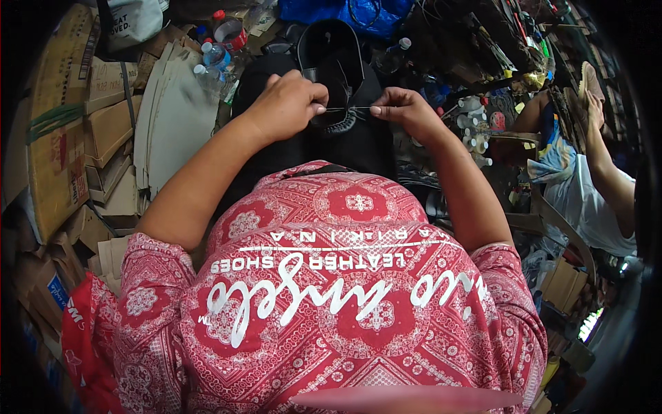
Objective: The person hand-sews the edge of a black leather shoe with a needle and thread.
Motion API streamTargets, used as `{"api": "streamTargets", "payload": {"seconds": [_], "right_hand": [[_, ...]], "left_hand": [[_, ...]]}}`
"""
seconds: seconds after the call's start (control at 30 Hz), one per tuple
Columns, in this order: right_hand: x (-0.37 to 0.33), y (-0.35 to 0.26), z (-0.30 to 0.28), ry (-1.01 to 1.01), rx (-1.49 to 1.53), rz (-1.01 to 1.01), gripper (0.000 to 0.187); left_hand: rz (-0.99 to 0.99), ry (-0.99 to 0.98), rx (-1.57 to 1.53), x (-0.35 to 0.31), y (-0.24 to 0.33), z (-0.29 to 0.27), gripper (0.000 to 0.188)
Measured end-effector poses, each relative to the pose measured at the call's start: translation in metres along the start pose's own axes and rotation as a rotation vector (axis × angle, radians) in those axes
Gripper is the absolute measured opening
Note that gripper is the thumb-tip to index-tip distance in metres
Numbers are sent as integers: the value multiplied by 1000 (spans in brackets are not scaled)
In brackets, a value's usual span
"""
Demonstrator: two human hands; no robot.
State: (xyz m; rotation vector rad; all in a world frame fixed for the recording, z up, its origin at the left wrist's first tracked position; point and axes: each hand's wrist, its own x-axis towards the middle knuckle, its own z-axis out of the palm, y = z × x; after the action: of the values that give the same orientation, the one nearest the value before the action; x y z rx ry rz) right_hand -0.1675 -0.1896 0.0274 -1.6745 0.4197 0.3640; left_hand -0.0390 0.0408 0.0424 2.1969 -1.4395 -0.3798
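Observation:
In my lap lies a black leather piece [356, 65], bent into an open loop, its kind not clear from here. Its near edge carries a dense row of pale stitches [340, 127]. A thin light thread [336, 109] runs across above the stitches, between my two hands. My left hand [293, 103] pinches it on the left with thumb and curled fingers. On the other side my right hand [408, 114] pinches the thread between thumb and forefinger. Loose thread ends stick up near the stitches. Whether a needle is in either hand is too small to tell.
Flattened cardboard [110, 83] and grey curved sheets [162, 117] stand at the left. Plastic bottles [216, 55] lie beyond my left hand, more bottles [474, 124] to the right. A blue plastic bag [386, 15] is at the far side. Another person [586, 200] sits at the right.

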Motion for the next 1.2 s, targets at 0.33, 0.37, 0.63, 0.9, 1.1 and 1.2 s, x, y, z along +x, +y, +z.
{"api": "streamTargets", "payload": {"seconds": [0.33,0.37,0.63,0.9,1.1,1.2], "right_hand": [[-29,16,-3,45,-103,-108,15],[-34,12,-9,73,-112,-95,16],[-45,15,8,153,-270,-107,20],[-55,-11,4,187,-442,-231,13],[5,-5,-27,341,-950,-463,13],[6,-3,-27,460,-961,-378,16]], "left_hand": [[-93,-103,-242,13,9,16,12],[-65,-115,-225,14,6,17,12],[-71,-136,-206,14,1,21,12],[-65,-122,-146,11,0,23,12],[-10,-147,-22,15,13,13,11],[-5,-130,-41,13,9,18,11]]}}
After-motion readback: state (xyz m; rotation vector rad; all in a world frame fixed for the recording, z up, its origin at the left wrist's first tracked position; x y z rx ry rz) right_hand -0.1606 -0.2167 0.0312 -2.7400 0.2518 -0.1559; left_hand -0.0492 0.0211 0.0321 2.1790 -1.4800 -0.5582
